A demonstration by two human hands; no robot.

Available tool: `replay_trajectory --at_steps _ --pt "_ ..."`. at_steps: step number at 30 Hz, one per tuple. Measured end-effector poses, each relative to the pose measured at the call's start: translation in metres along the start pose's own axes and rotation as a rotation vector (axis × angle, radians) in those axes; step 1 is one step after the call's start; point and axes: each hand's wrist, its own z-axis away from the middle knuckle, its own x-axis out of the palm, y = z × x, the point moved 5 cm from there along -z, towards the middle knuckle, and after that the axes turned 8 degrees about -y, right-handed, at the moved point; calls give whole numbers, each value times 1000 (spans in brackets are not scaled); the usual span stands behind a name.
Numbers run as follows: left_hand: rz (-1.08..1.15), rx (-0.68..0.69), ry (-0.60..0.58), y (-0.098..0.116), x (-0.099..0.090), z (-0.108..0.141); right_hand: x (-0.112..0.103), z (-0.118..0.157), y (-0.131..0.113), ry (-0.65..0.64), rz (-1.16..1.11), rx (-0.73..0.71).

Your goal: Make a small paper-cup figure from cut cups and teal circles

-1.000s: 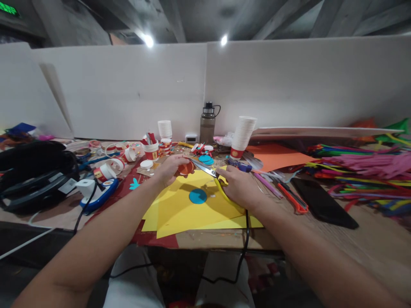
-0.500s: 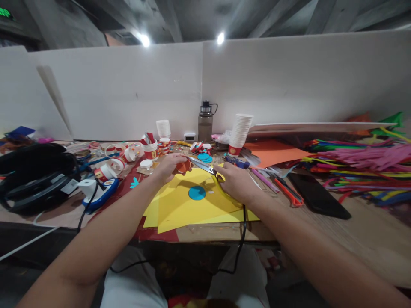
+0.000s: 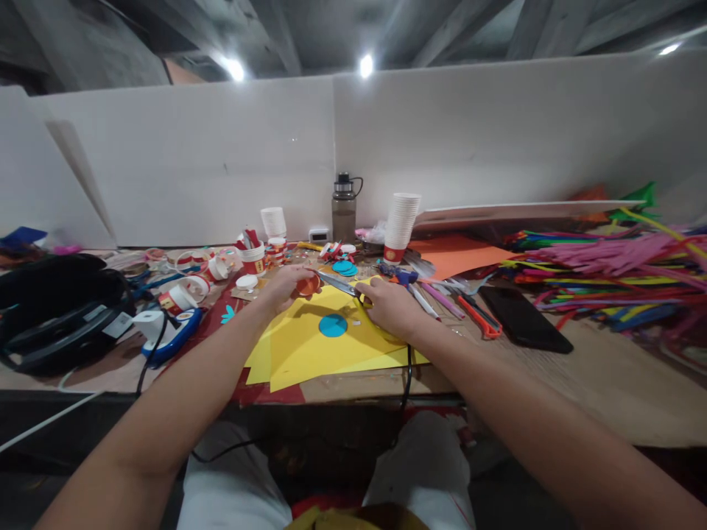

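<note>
Over a cluttered brown surface [image 3: 618, 383], the person's left hand [image 3: 284, 289] has its grip closed on a round orange disc [image 3: 309, 285], held above yellow paper sheets [image 3: 314, 368]. The right hand [image 3: 389, 303] has its grip wrapped around the handle end of silver-bladed scissors [image 3: 339, 285], whose blades point at the disc; whether they touch it is too small to tell. A flat blue paper circle [image 3: 333, 325] lies on the sheets. Farther back stand a grey translucent bottle [image 3: 344, 210] with a black lid and a tall stack of white paper cups [image 3: 403, 217]. To the right are an orange-handled cutter [image 3: 484, 320], a black phone [image 3: 524, 318] and a heap of multicoloured fuzzy stems [image 3: 602, 254]; to the left, a blue-and-white power strip [image 3: 180, 338]. Tall white panels [image 3: 221, 162] close off the back, beneath grey ceiling beams [image 3: 469, 26] and bright lamps [image 3: 366, 65].
</note>
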Motion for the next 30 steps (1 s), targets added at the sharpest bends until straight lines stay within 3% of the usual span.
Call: replay_trajectory --at_steps 11,22,30 --pt "57 -77 18 -1 -2 1 2 1 -1 -41 -47 17" --pt "139 -1 59 3 -6 3 1 1 0 35 -166 24" --pt "74 16 67 2 -8 2 -3 3 -1 26 -72 28"
